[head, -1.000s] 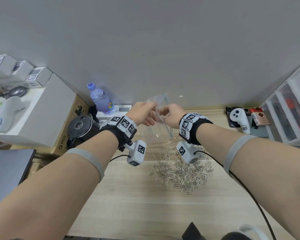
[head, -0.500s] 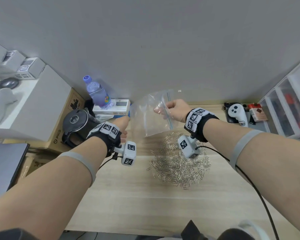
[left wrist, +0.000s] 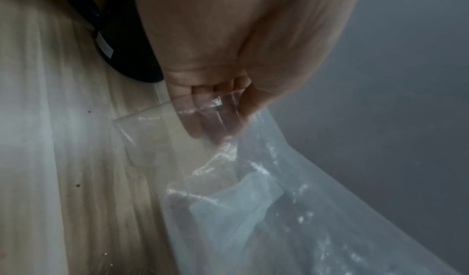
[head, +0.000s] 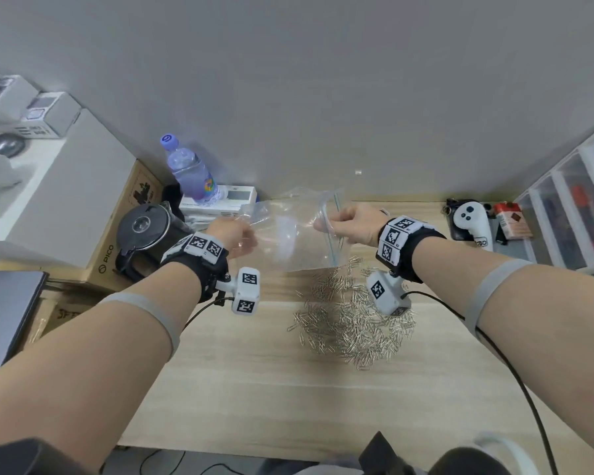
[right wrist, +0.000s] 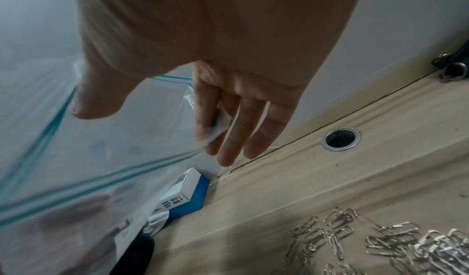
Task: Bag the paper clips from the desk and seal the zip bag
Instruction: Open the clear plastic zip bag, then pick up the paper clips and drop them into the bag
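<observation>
A clear zip bag [head: 288, 241] with a teal zip strip hangs in the air over the back of the wooden desk [head: 254, 389], stretched sideways between both hands. My left hand [head: 251, 241] grips its left, closed end; the left wrist view shows the thumb and curled fingers of the left hand [left wrist: 223, 123] pinching the plastic of the bag [left wrist: 253, 199]. My right hand [head: 323, 224] holds the zip end. In the right wrist view, the right hand [right wrist: 144, 123] pinches the bag [right wrist: 101, 149] with thumb and index finger, the other fingers straight. A pile of silver paper clips [head: 354, 320] [right wrist: 380, 243] lies on the desk below the right wrist.
A water bottle [head: 189, 169], a white box [head: 227, 200], a black round device [head: 144, 228] and a cardboard box [head: 117, 241] crowd the back left. A white controller [head: 474, 224], a red pack [head: 511, 221] and plastic drawers [head: 570, 207] stand at the right. A cable hole [right wrist: 341, 139] is near the wall.
Both hands were together at the bag's mouth. The left hand has moved left to the bag's far end and taken hold there, so the bag is now spread between the hands.
</observation>
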{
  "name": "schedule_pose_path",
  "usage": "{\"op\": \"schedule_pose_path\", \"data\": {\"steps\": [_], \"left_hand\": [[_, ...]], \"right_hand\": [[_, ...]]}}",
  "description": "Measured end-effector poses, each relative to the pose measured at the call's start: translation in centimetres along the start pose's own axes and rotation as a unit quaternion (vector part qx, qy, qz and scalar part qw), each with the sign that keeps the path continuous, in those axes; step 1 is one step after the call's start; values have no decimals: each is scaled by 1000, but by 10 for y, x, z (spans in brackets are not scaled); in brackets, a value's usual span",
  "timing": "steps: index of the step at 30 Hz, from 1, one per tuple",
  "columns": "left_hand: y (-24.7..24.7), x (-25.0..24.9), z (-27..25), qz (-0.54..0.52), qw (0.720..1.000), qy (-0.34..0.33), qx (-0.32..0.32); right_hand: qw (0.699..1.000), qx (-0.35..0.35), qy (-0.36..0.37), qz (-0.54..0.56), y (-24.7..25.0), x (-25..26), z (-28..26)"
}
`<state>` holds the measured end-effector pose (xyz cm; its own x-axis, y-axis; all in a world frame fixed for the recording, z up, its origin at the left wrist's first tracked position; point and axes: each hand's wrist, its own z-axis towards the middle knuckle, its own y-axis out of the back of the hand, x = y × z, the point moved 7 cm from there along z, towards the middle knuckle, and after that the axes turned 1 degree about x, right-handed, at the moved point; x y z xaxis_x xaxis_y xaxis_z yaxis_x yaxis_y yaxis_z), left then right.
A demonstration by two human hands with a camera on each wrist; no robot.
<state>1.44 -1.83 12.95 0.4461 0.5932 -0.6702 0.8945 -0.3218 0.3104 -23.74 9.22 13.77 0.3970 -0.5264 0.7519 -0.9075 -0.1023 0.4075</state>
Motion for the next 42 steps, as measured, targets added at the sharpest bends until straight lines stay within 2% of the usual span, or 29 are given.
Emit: {"op": "schedule_pose_path", "data": {"steps": [4, 7, 9, 11, 13, 15, 18, 21, 23, 26, 34, 37, 39, 42], "left_hand": [[8, 4, 6, 13, 1000, -11, -14], [6, 11, 9, 64, 998, 2, 1], [10, 13, 10, 119, 993, 12, -14], [17, 8, 11, 157, 985, -30, -61], [18, -5, 5, 163, 973, -138, -81], [1, -19, -11, 232, 938, -257, -25], [-38, -33, -45, 372, 839, -383, 104], [-67, -31, -69, 490, 741, -436, 146], [-78, -26, -73, 526, 716, -437, 139], [-87, -20, -73, 541, 716, -423, 127], [-86, -3, -56, 493, 760, -397, 144], [-80, 1, -52, 485, 774, -381, 144], [-76, 7, -51, 501, 770, -365, 149], [-71, 18, -49, 527, 761, -341, 164]], "right_hand": [[997, 23, -5, -70, -6, -15, -1], [999, 34, -10, -40, -14, -25, 1], [999, 40, -9, -32, -19, -27, 1], [998, 47, -2, -38, -24, -26, 2], [998, 52, 1, -40, -29, -25, 3], [998, 59, 1, -29, -36, -23, 7], [998, 57, 0, -2, -44, -20, 11], [998, 64, 7, 6, -51, -17, 13], [997, 71, 12, 8, -55, -15, 14], [997, 78, 15, 12, -60, -15, 12], [995, 75, 15, 61, -65, -28, 2], [996, 30, -3, 82, -60, -37, 1], [995, -22, -32, 95, -50, -49, 4], [993, -75, -80, -38, -27, -68, -2]]}}
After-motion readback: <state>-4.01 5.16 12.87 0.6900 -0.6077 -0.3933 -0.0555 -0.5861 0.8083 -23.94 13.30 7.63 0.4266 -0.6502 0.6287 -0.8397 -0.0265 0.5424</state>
